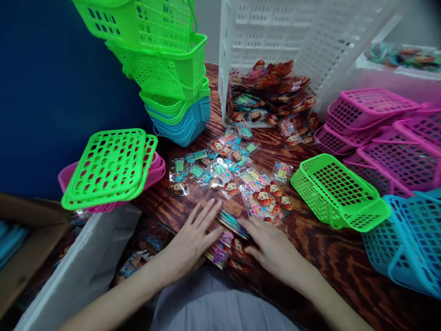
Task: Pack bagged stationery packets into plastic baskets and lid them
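Note:
Between my hands, at the table's near edge, is a bundle of small glossy packets with cartoon-head pictures. My left hand lies along the bundle's left side, fingers stretched out and apart, the thumb reaching onto the packets. My right hand grips the bundle's right end with fingers and thumb; its fingertips are partly hidden. Just beyond my hands lie loose clear packets with coloured strips and cartoon heads. A closer group of red-haired head packets spreads beside my right fingers.
A white crate on its side spills a packet heap. Left stand stacked green baskets, blue baskets and green lattice lids. Right are a green basket, pink baskets and a blue basket.

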A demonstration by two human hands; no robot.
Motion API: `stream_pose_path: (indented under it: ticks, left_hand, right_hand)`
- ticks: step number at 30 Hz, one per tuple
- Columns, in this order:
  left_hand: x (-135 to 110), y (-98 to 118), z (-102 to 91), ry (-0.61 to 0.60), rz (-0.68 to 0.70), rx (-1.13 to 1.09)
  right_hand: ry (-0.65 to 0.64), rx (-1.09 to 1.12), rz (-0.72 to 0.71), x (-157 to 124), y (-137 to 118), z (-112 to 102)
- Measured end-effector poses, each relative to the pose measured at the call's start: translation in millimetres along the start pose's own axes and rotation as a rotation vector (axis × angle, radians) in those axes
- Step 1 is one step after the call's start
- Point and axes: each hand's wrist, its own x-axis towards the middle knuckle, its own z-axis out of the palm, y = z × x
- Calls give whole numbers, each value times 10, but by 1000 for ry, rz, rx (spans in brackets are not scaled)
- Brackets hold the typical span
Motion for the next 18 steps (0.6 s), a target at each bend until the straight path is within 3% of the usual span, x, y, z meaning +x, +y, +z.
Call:
stream_pose_path:
  ticks: [6, 12, 18]
  left_hand:
    - [13, -1, 17, -19, 7, 21]
    - [210, 56, -101, -106, 159, 64]
    - [292, 7, -120, -191, 166, 53]
  right_hand:
    - [2, 53, -11, -14, 24, 16]
    - [-32, 30, -15, 100, -68, -9]
    - [-135, 275, -45, 338, 250, -479]
